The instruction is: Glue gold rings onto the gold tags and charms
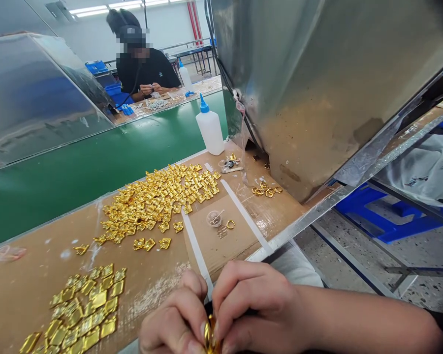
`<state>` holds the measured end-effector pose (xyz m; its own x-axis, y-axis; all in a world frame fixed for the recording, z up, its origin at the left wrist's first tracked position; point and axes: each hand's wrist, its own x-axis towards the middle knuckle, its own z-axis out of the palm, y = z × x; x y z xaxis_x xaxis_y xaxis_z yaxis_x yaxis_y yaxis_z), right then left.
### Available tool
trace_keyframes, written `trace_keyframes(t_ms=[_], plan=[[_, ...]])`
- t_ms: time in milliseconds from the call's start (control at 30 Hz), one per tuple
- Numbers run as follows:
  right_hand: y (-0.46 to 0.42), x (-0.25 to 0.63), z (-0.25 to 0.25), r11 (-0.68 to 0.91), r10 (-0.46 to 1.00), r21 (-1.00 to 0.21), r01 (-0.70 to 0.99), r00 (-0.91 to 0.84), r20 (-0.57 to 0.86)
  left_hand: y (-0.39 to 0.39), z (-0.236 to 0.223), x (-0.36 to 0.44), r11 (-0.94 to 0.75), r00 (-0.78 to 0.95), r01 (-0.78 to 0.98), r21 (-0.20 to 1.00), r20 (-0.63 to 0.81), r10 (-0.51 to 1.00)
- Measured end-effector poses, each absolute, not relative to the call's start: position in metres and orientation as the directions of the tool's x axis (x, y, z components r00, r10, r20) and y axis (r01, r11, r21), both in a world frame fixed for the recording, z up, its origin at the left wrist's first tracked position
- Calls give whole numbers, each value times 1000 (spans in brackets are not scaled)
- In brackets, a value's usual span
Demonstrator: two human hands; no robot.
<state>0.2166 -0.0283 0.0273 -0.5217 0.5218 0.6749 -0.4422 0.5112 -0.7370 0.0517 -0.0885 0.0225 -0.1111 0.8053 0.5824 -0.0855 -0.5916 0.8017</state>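
My left hand (175,317) and my right hand (253,302) meet at the bottom of the view, just off the table's near edge. Both are closed, their fingertips pinching a small shiny gold metal piece (207,335) between them. A curved, ring-like edge shows on it; the rest is hidden by my fingers. Beyond my hands, on a cardboard sheet (206,255), lie a single gold ring (230,224) and a small clear round dish (214,219). To the left of my hands is a group of flat gold rectangular pieces (92,314).
A large heap of small gold pieces (162,196) covers the table's far side. Behind stands a white bottle with a blue cap (210,129). Several gold rings (268,191) lie near a big metal hood (317,98). Across a green belt (140,140), a co-worker (147,73) handles small parts.
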Motion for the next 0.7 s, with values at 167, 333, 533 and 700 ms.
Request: trace_keyframes(t_ms=[167, 333, 533, 700], plan=[[-27, 218, 29, 528, 486, -718, -454, -532, 693, -95, 18, 51, -575, -97, -119, 810, 566, 818], [-28, 216, 26, 531, 484, -711, -461, -524, 701, -95, 20, 47, -559, -61, -106, 822, 556, 829], [-29, 218, 26, 498, 499, -725, -475, -527, 688, -100, 14, 50, -510, -86, -116, 852, 503, 860], [-28, 223, 31, 456, 514, -769, -449, -572, 639, -102, 5, 59, -527, -167, -101, 844, 508, 845]])
